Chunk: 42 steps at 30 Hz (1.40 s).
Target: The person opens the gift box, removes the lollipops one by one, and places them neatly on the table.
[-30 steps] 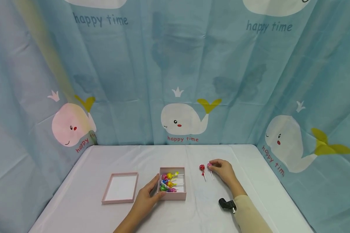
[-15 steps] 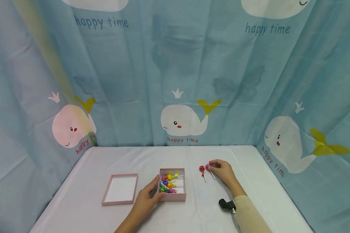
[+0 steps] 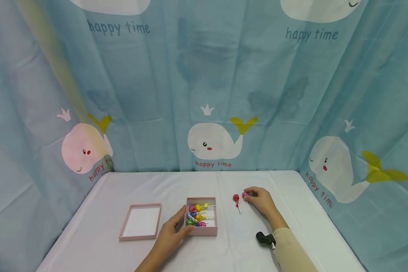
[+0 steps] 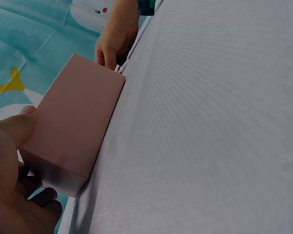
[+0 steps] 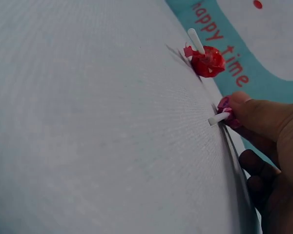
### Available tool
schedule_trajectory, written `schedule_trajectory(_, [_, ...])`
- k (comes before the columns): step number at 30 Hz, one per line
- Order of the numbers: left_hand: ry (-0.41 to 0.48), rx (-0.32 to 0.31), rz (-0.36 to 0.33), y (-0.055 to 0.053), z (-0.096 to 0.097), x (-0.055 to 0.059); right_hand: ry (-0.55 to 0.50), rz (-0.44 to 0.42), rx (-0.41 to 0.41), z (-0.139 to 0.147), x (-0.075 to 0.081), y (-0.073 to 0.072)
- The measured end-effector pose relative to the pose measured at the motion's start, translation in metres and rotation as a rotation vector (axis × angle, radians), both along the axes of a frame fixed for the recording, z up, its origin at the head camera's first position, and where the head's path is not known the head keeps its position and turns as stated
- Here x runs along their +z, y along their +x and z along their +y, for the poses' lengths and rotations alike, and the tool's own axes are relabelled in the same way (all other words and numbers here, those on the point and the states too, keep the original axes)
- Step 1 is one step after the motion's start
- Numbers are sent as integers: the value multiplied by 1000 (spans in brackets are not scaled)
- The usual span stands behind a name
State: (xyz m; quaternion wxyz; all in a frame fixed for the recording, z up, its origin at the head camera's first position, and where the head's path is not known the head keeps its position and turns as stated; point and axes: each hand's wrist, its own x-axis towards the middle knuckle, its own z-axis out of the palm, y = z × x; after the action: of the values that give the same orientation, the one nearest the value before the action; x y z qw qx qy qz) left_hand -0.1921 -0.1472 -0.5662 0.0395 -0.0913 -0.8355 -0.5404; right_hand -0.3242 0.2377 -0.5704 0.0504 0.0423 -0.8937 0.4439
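Note:
A pink box (image 3: 202,231) without its lid stands mid-table, with several wrapped lollipops (image 3: 198,216) lying in it, mostly toward its left side. My left hand (image 3: 171,231) grips the box's left side, thumb near the front corner and fingers along the side; in the left wrist view the thumb presses the box's outer wall (image 4: 73,112). To the right of the box, my right hand (image 3: 261,200) pinches the head of a pink lollipop (image 5: 225,114) between thumb and fingers, its white stick pointing toward me. Just left of it a red lollipop (image 3: 236,198) lies on the table.
The pink-rimmed box lid (image 3: 141,238) lies left of the box, its white inside facing up. A black device (image 3: 266,239) is worn at the right wrist by the sleeve (image 3: 290,249). Behind the white-covered table (image 3: 176,181) hangs a blue whale-print curtain (image 3: 149,147).
The pink lollipop in my right hand swung briefly, its head toward the red one and stick slanting right, then came back more upright. My left hand and the box stayed in place.

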Motion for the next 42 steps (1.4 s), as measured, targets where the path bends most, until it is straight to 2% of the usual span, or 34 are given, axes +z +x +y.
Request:
schedule_trajectory(16, [-2,1,-4,0,1,0,-22,-3,8,-1,2,0])
schedule_trajectory(22, [-7,-2,8,1,1,0,-34,30,2,3,6,8])
schedule_trajectory(30, [-23,4,70,-1,0,0,-58,131,2,-7,25,21])
schedule_trajectory(35, [-14,8,53,-1,-1,0,-73,189,27,-22,44,34])
schedule_trajectory(42, [-5,3,57,0,0,-3,-100,197,60,-45,64,57])
